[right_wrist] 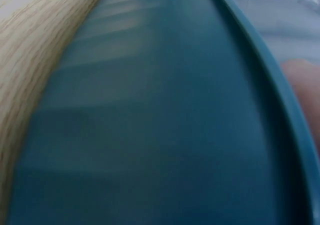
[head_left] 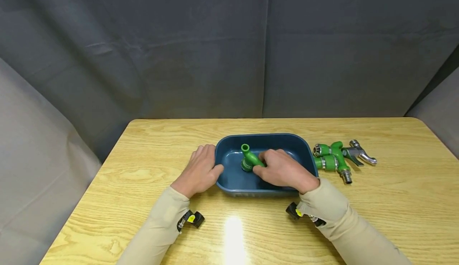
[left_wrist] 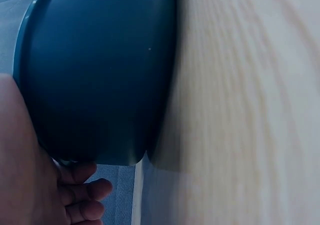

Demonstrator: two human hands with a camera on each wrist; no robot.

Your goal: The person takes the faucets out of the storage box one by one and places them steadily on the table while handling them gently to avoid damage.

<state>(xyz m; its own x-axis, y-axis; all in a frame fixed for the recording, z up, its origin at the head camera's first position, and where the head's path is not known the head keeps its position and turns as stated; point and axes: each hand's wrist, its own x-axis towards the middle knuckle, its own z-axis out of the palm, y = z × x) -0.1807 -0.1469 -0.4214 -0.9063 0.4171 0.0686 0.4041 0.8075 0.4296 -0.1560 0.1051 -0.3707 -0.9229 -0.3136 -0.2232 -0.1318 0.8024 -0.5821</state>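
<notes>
In the head view, a dark blue plastic basin point(head_left: 265, 191) sits on the wooden table. My left hand point(head_left: 201, 167) holds its left end, with the thumb over the rim and the fingers outside. The left wrist view shows the curled fingers point(left_wrist: 82, 197) beside the basin wall. Inside the basin, my right hand point(head_left: 283, 169) grips a green hose fitting point(head_left: 254, 159) with a round open tube end and a ribbed collar. The hand covers the fitting's right part. In the right wrist view, the basin's outer wall point(right_wrist: 160, 115) hides nearly all of that hand.
Just right of the basin lie several green hose fittings point(head_left: 331, 161) with metal ends. Beyond them is a metal tap-like piece point(head_left: 360, 152) with a dark lever. Table surface point(head_left: 150, 177) extends around the basin, and a dark grey curtain point(head_left: 201, 57) hangs behind the table.
</notes>
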